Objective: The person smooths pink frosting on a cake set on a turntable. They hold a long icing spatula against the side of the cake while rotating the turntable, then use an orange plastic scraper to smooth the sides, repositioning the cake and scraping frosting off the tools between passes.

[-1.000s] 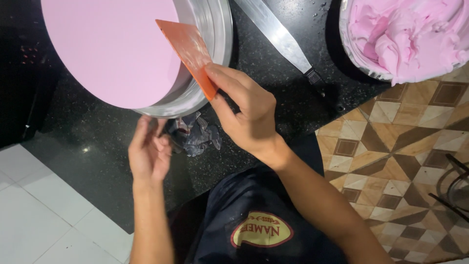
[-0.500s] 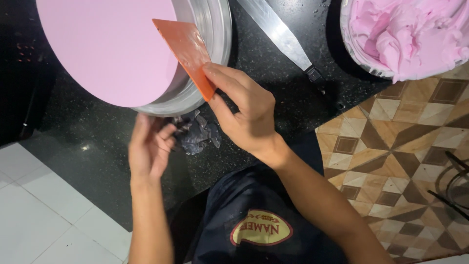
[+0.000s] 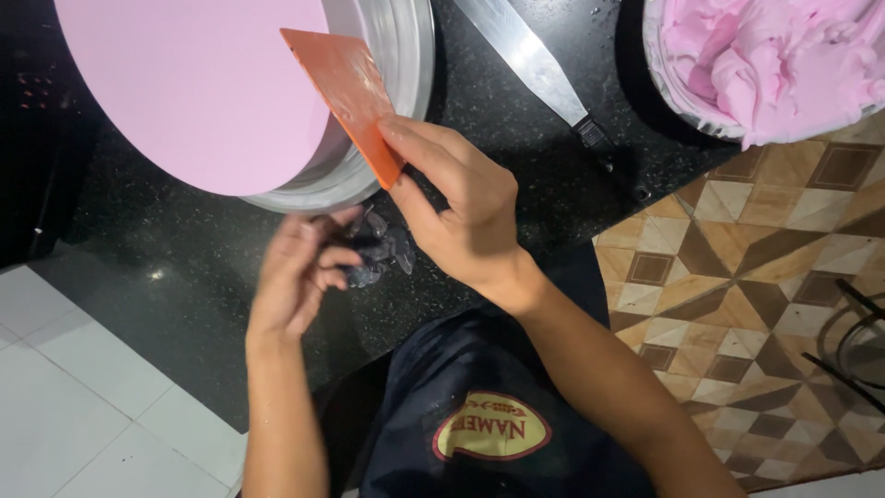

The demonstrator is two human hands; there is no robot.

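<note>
Pinching the flat orange plastic scraper (image 3: pixel 346 97) at its near corner, my right hand (image 3: pixel 461 217) sets its edge against the round pink-iced cake (image 3: pixel 194 88) on the metal turntable (image 3: pixel 401 55). My left hand (image 3: pixel 295 277) curls fingers around crumpled clear plastic (image 3: pixel 378 249), near side, on the black counter (image 3: pixel 138 249).

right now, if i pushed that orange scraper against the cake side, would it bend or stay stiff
Probably mostly stiff: the orange scraper looks flat and straight-edged though the right hand pinches only its lower corner. It looks thin, so likely light with slight flex. Its surface looks glossy, so the grip may slip if pink icing gets on it.
</note>
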